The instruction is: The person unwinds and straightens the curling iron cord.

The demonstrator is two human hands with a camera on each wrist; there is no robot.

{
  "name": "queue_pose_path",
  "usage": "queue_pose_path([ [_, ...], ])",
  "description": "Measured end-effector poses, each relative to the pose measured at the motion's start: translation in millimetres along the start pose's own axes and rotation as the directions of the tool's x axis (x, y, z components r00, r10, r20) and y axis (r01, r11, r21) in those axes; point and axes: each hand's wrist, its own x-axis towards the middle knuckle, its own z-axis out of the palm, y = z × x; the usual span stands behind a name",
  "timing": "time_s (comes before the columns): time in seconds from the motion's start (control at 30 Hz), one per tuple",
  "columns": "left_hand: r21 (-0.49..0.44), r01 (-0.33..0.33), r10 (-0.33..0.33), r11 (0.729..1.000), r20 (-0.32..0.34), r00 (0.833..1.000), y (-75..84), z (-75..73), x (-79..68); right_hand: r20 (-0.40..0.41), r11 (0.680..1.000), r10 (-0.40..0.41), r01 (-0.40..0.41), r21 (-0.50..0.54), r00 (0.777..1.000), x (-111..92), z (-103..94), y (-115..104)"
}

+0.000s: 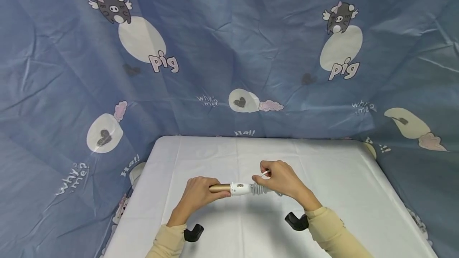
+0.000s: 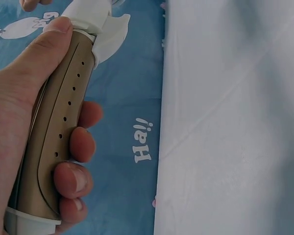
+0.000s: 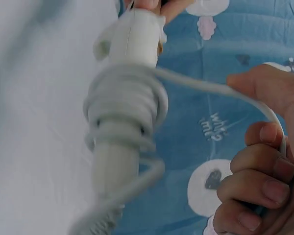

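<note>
A curling iron [image 1: 242, 188] with a white handle and a gold barrel [image 2: 63, 122] is held level above the white table. My left hand [image 1: 201, 191] grips the barrel, its thumb lying along it up to the white collar in the left wrist view. Around the handle, a pale grey cord [image 3: 122, 98] is wound in several loops. One length of it runs taut from the coils to my right hand [image 1: 281, 177], whose curled fingers hold it beside the handle. Below the coils, in the right wrist view, another stretch of cord hangs near the handle's end, blurred.
Beneath the hands is a table [image 1: 208, 234] under a white cloth. A blue curtain [image 1: 201, 43] printed with pigs and words surrounds its back and sides. Black wrist mounts [image 1: 193, 233] stick out beside both sleeves.
</note>
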Motion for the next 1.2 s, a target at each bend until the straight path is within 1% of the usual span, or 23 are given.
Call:
queue_pose_path([
  [0.23,0.007,0.013,-0.013,1.000,-0.033,0.999,0.2,-0.3,1.5,-0.005,0.999,0.012,-0.012,0.049,1.000,-8,5.2,-7],
  [0.5,0.023,0.041,-0.039,0.999,-0.084,0.996,-5.3,-3.4,0.3,-0.019,0.995,-0.050,0.051,0.091,0.999,-19,13.0,-8],
  [0.63,0.028,0.060,-0.057,0.998,-0.091,0.994,-9.0,-6.0,-0.6,-0.046,0.992,-0.069,0.074,0.099,0.997,-28,22.1,-6],
  [0.73,0.036,0.072,-0.069,0.997,-0.087,0.994,-11.1,-6.4,-1.6,-0.054,0.991,-0.051,0.057,0.122,0.997,-37,29.3,-3],
  [0.87,0.027,0.089,-0.086,0.996,-0.074,0.993,-10.3,-5.5,-1.2,-0.031,0.985,-0.022,0.027,0.172,0.999,-47,35.7,1],
  [0.97,0.017,0.097,-0.095,0.995,-0.082,0.992,-9.1,-6.0,2.0,0.002,0.975,-0.030,0.028,0.220,1.000,-50,39.6,4],
  [1.07,0.022,0.100,-0.098,0.995,-0.087,0.991,-8.5,-7.1,4.9,0.039,0.963,-0.033,0.021,0.270,0.999,-53,43.9,6],
  [1.2,0.030,0.109,-0.107,0.994,-0.075,0.991,-8.1,-7.4,5.6,0.081,0.945,-0.010,-0.017,0.327,0.997,-58,49.5,8],
])
